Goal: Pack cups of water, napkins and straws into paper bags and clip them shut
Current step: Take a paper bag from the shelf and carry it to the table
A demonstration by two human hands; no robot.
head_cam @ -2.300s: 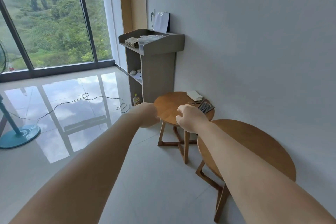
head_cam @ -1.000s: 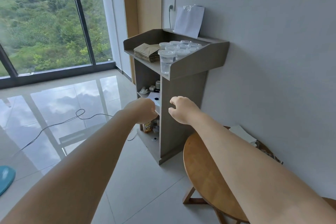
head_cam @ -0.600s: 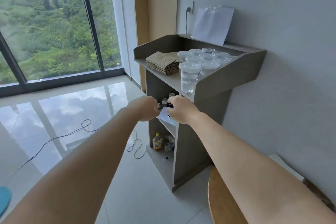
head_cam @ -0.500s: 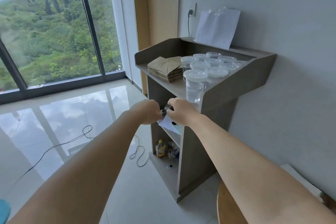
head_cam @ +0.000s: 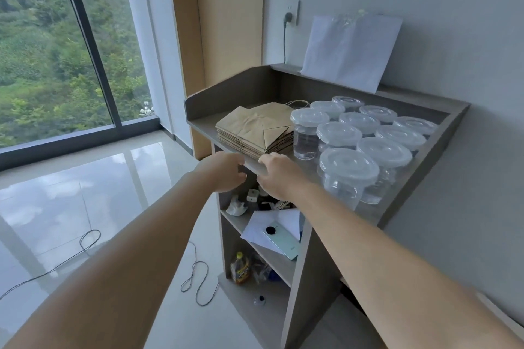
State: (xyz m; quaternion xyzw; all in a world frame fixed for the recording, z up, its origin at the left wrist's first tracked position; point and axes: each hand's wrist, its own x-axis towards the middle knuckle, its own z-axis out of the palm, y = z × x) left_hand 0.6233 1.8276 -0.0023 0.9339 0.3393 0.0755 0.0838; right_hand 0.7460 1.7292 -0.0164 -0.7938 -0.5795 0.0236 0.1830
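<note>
Lidded clear cups [head_cam: 348, 150] stand upright in rows on the right of the tabletop [head_cam: 204, 125], each part-filled with water. Just left of them lies a flat stack of folded paper bags [head_cam: 255, 129], folded bottoms toward me, long axis running toward the back wall. My left hand [head_cam: 224, 173] and right hand [head_cam: 279, 176] hover at the front edge, fingers loosely curled, holding nothing. On the shelf [head_cam: 279, 259] below: papers and a phone [head_cam: 280, 238].
</note>
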